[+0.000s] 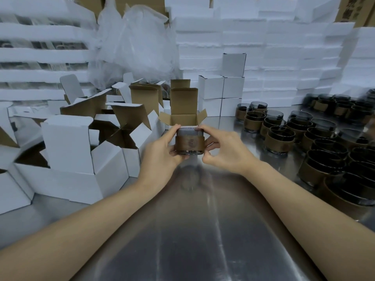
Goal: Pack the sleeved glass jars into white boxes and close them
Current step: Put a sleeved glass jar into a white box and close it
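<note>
On the steel table (203, 230), both hands, left hand (162, 153) and right hand (225, 151), pinch 1 sleeved jar (189, 143) near the open box (182, 118); tilting could snag its flaps.

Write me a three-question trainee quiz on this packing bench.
1. True or false: the left hand and right hand both hold the jar.
2. The box just behind that jar is: A) taped shut, B) open with flaps up, C) crushed flat.
3. Fill in: the waiting jars stand on the table to the person's ____.
Key: 1 true; 2 B; 3 right.
</note>
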Demonstrator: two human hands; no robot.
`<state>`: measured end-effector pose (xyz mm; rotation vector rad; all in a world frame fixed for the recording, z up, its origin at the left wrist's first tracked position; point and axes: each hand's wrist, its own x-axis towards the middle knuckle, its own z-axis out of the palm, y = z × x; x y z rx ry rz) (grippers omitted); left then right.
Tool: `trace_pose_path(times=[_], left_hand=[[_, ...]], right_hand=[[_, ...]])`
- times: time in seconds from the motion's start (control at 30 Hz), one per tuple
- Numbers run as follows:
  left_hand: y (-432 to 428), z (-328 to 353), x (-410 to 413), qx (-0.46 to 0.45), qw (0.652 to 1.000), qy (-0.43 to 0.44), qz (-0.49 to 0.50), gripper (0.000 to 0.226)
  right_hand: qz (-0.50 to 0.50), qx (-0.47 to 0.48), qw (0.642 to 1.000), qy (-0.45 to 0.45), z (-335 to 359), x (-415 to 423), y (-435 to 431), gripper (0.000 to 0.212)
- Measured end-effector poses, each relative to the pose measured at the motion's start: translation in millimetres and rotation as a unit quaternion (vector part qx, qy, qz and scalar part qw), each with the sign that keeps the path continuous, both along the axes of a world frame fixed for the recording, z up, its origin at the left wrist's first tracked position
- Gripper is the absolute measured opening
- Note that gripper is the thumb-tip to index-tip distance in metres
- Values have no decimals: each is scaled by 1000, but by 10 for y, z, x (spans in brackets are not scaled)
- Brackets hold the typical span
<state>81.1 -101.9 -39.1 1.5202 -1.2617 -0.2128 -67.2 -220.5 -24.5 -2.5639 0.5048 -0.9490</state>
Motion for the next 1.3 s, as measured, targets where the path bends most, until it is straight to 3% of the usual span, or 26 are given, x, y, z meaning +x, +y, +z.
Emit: trace_pose_path(times=[0.33,0.57,0.97,1.3], left_hand=[[-2,-15,17,-6,1000,8,-21,67],[-58,-8,22,-75,992,97,-30,66],[4,23,-4,-40,999,22,-29,63],[-31,7,12,-51,995,74,-31,66]], right_hand=[[3,-16,1000,-6,-16,12,-3,61],[89,73,989,-93,-36,59,47,67],[74,142,984,-84,-68,72,-23,51],[107,173,976,-77,-39,43,19,41]])
